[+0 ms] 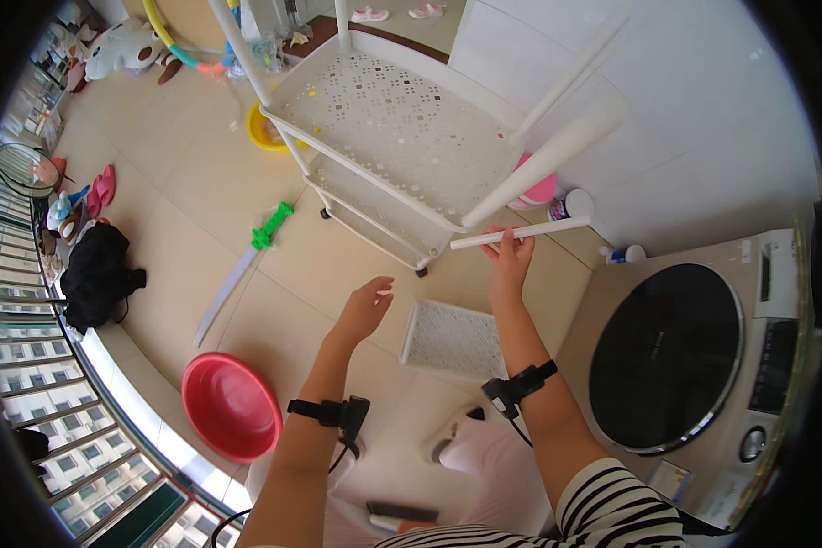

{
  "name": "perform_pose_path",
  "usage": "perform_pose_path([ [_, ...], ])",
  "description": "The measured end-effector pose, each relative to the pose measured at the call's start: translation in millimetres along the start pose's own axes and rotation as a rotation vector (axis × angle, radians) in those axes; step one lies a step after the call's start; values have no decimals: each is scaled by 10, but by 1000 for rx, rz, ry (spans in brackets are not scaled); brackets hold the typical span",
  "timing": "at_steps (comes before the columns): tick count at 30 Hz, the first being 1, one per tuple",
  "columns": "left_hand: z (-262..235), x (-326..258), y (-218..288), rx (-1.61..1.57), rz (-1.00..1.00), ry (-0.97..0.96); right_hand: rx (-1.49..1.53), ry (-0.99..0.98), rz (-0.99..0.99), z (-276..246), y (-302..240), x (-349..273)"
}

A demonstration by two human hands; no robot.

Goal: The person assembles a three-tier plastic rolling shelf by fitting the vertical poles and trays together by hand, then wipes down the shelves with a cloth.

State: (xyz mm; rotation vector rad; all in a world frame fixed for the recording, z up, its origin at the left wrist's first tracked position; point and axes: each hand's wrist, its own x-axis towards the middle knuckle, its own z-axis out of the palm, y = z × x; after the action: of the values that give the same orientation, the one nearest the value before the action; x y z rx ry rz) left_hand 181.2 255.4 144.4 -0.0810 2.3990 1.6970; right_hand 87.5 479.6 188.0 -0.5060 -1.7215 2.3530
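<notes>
Head view shows your left hand (365, 308) loosely curled, though I cannot tell whether it grips anything, and your right hand (509, 259) with its fingers closed on a white tube (550, 227), near the closest corner of the white trolley (393, 137).

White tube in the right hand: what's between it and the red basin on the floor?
In the head view, mainly the left hand shows between the white tube and the red basin, with tiled floor behind it.
</notes>
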Motion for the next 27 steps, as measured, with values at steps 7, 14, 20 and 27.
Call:
perform_pose_path([
  [7, 288, 879, 127, 333, 458, 101, 92, -208, -275, 51, 605, 470],
  [14, 334, 1111, 56, 726, 620, -1, 7, -204, -239, 126, 605, 482],
  [20, 320, 1244, 92, 773, 666, -50, -115, -284, -283, 92, 547, 445],
  [27, 254, 1198, 18, 675, 593, -118, -232, -487, -387, 9, 552, 314],
])
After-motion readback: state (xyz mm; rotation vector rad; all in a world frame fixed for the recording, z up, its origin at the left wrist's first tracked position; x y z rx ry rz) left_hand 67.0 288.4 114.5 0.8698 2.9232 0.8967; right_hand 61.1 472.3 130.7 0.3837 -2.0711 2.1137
